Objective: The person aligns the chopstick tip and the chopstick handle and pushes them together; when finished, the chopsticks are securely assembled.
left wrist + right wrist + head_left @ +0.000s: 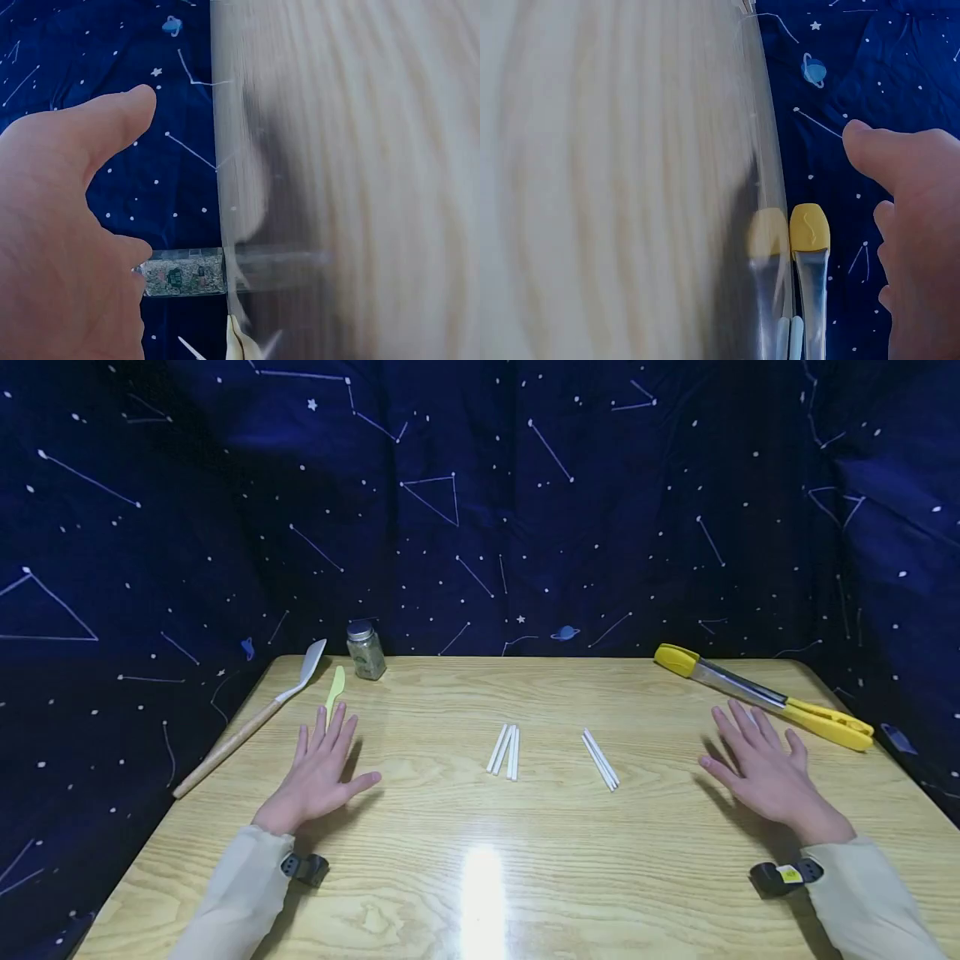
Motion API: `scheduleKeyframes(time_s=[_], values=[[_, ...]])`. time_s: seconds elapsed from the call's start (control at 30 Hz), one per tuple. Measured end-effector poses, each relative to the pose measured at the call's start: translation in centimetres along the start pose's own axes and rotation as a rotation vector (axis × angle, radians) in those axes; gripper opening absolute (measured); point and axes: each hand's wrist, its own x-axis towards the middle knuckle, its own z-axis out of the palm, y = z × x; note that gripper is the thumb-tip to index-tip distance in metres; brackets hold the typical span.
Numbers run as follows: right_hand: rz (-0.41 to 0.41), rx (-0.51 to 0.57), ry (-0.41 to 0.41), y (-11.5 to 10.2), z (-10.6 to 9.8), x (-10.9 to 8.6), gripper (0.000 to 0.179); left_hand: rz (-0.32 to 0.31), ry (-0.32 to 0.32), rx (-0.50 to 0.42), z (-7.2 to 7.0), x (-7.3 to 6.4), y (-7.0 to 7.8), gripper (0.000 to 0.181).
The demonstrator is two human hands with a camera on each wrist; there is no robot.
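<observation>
My left hand point(318, 777) hovers over the table's left side, fingers straight and spread, holding nothing. Just beyond its fingertips lies a pale yellow plastic knife point(337, 685), its lower end hidden by them. A spatula point(258, 722) with a wooden handle rests along the left edge. Over the right side, my right hand point(772, 772) is likewise spread with nothing in it. Yellow-ended metal tongs point(750, 689) lie beyond its fingers. In the right wrist view a slim pale blue thing point(796, 337) shows beside the tongs. Slim white sticks point(504, 752) lie between the hands.
A second small bunch of white sticks point(601, 760) lies right of the first. A seasoning jar point(366, 652) with a dark lid stands at the back left edge. The wooden table point(420, 852) ends at a dark blue star-patterned cloth point(495, 510).
</observation>
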Motion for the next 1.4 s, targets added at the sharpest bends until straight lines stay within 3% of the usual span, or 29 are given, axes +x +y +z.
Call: scheduleKeyframes(time_s=[0.33,0.57,0.8,1.1,1.4], values=[[-0.056,0.032,0.023,-0.8,0.7,0.5,0.075,-0.005,0.010,-0.012,-0.8,0.6,0.0,0.093],[-0.118,0.103,0.076,-1.9,1.4,1.3,0.066,0.036,0.016,-0.056,-0.6,1.4,0.9,0.083],[-0.182,0.149,0.092,-3.9,1.7,2.2,0.056,0.080,0.065,-0.083,-0.3,2.2,1.9,0.071],[-0.158,0.257,0.016,-5.2,1.4,2.7,0.033,0.140,0.088,-0.098,1.1,3.0,3.8,0.060],[-0.142,0.372,-0.043,-6.2,1.6,3.2,0.032,0.205,0.106,-0.171,2.2,3.6,5.3,0.046]])
